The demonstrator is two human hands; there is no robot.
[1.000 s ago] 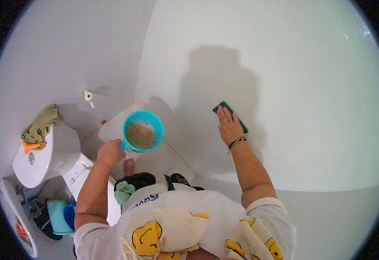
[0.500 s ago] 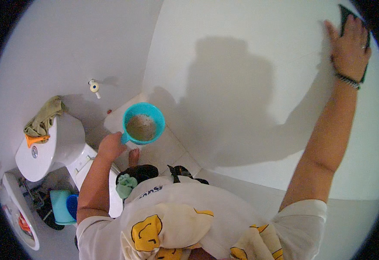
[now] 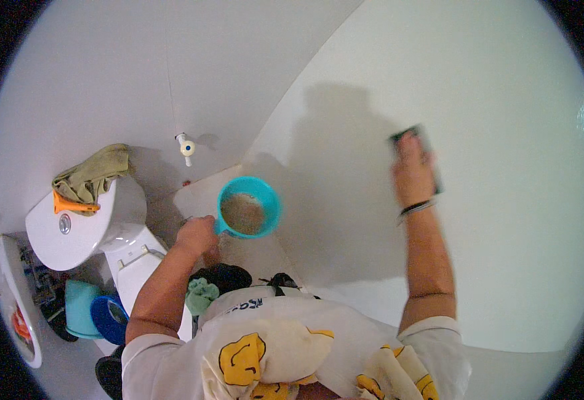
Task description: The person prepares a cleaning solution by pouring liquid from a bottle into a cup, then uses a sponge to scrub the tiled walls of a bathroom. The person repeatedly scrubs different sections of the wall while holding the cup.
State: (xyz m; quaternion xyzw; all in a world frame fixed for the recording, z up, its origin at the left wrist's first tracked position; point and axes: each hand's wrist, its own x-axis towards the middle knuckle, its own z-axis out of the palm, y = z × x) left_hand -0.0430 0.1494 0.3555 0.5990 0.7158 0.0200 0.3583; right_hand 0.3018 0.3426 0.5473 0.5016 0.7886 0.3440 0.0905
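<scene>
Fingers (image 3: 409, 148) press dark pad (image 3: 422, 137) against pale bathroom wall (image 3: 505, 200)

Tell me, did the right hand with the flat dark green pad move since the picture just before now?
Yes: judged against the cream, blue-dotted wall tap, the right hand has moved left and down in the picture, closer to it.

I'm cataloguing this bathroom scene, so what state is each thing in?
Turquoise dipper: partly filled with brownish liquid
Left hand: closed around the dipper's handle
Right hand: over the dark pad, grip blurred
Dark pad: partly covered by the right hand
Olive cloth: crumpled, draped on the toilet tank
Toilet tank: lid on
Tap: no flow visible
Blue bucket: open-topped
</scene>
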